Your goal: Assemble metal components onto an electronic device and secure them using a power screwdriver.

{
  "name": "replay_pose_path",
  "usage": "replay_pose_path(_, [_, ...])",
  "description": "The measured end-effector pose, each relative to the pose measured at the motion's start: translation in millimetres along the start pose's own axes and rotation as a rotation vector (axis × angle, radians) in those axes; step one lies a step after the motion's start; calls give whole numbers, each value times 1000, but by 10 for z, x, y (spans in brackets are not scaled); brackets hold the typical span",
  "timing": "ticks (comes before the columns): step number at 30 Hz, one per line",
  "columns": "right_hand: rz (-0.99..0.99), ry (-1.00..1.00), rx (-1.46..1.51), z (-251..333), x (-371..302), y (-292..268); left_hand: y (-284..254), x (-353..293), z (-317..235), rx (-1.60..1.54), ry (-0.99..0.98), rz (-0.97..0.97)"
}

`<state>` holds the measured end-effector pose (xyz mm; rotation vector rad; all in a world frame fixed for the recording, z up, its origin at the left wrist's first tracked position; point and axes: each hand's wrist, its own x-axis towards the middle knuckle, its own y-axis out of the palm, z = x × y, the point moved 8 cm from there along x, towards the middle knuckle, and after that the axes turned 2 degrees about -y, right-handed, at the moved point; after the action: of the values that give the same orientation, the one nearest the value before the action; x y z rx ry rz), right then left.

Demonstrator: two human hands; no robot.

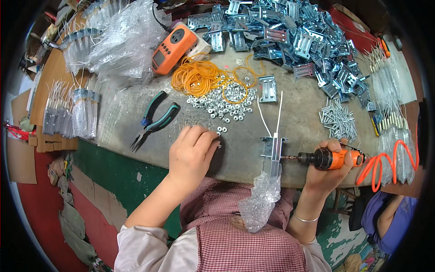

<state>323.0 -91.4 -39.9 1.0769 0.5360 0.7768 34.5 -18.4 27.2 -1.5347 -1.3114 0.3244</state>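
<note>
My left hand (190,152) is closed near the table's front edge, thumb and fingertips pinched on a small silver nut (219,146), mostly hidden. A heap of nuts (226,102) lies just beyond it. In my right hand (319,179) is an orange-and-black air screwdriver (337,159), its hose trailing right. The bit points left at a screw through a metal bracket (273,158). That bracket sits round a white-wired part whose bubble wrap (260,201) hangs over the table's edge onto my checked apron. Neither hand touches the bracket.
Teal-handled pliers (156,119) lie left of the nuts. Behind are orange rubber bands (197,75), an orange socket meter (173,47) and a large pile of brackets (290,36). Screws (337,120) are heaped at right. Bubble-wrapped parts (394,131) line both sides. Another person's arm (389,213) shows lower right.
</note>
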Motion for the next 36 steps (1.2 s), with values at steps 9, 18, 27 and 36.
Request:
replay_pose_path(9, [-15, -1, -4, -4, 4, 0, -36, 30, 69, 48, 36, -10])
replay_pose_path(18, [-38, -6, -16, 2, 4, -24, -68, -128, -188, 64, 99, -15])
replay_pose_path(27, [-58, -12, -15, 10, -4, -7, 2, -127, -268, 28, 253, 62])
replay_pose_path(36, [-65, -6, -33, -16, -5, 35, 159, 96, -271, -20, 193, 405])
